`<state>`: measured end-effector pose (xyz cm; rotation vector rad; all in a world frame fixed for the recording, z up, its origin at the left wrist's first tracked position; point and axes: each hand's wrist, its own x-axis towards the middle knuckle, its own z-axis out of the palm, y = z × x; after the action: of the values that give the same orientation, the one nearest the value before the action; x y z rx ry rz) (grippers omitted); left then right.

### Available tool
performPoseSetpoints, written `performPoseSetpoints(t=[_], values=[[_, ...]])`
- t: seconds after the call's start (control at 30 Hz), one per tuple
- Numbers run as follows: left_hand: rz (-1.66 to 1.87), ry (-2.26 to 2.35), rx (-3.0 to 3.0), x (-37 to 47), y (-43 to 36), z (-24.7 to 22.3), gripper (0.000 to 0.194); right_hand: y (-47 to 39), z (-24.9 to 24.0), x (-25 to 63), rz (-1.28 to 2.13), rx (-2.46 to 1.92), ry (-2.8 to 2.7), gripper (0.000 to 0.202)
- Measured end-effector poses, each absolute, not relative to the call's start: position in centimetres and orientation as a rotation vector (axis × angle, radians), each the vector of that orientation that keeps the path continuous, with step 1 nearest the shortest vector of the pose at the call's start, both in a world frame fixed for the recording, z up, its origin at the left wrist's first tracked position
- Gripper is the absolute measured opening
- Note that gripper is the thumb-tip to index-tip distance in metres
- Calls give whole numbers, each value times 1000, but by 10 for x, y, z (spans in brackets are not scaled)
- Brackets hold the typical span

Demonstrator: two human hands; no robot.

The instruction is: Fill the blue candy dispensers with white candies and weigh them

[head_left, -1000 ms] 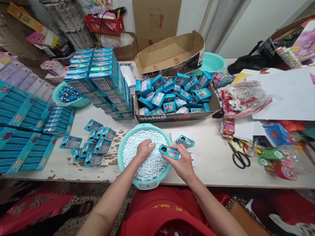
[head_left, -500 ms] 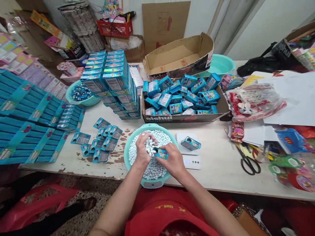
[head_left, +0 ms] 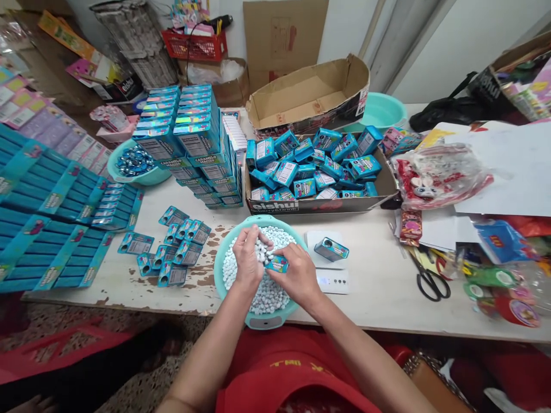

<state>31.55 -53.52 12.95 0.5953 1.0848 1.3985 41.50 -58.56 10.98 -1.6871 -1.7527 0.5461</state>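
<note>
My left hand (head_left: pixel 248 257) is cupped around a handful of small white candies (head_left: pixel 262 251) above the teal basin (head_left: pixel 219 269). Loose white candies (head_left: pixel 267 295) fill that basin. In my right hand (head_left: pixel 298 271) is a small blue candy box (head_left: pixel 278 263) marked "CARAMELO MACIZO", its end up against the candies in my left palm. A white scale (head_left: pixel 338 282) stands right of the basin with another blue box (head_left: pixel 331 249) lying on its plate. Several blue boxes (head_left: pixel 187 252) with round holes in their ends lie left of the basin.
Behind the basin, a cardboard carton (head_left: pixel 322 205) holds many blue boxes. Tall stacks of blue boxes (head_left: pixel 210 160) rise at its left, near a bowl of wrapped sweets (head_left: pixel 136 162). Black scissors (head_left: pixel 433 285) and plastic bags (head_left: pixel 443 172) lie at right. A person's dark-clothed leg (head_left: pixel 107 355) shows lower left.
My left fingers have drawn in closer over the candies, and the box in my right hand has shifted slightly left against them. The whole view has moved a little.
</note>
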Motion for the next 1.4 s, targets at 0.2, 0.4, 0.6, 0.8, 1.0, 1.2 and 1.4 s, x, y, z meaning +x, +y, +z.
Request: performPoseSetpoints(t=[0.2, 0.4, 0.6, 0.8, 1.0, 1.2, 1.4], values=[[1411, 1117, 643, 319, -535, 132, 32, -583, 114, 417, 564, -1693, -1736, 21], [1449, 1152, 662, 322, -535, 129, 33, -581, 115, 414, 552, -1692, -1709, 22], [1486, 1153, 612, 322, -532, 130, 36, -580, 114, 413, 541, -1676, -1686, 18], [1455, 1178, 600, 326, -535, 135, 37, -580, 118, 412, 566, -1651, -1680, 21], [1403, 1085, 513, 320, -529, 143, 41, -580, 110, 418, 730, -1576, -1542, 26], [1264, 1346, 803, 290, -514, 96, 41, -612, 118, 451, 909, -1446, -1274, 30], [320, 1595, 1807, 298, -522, 26, 23, -676, 117, 530, 661, -1772, -929, 35]])
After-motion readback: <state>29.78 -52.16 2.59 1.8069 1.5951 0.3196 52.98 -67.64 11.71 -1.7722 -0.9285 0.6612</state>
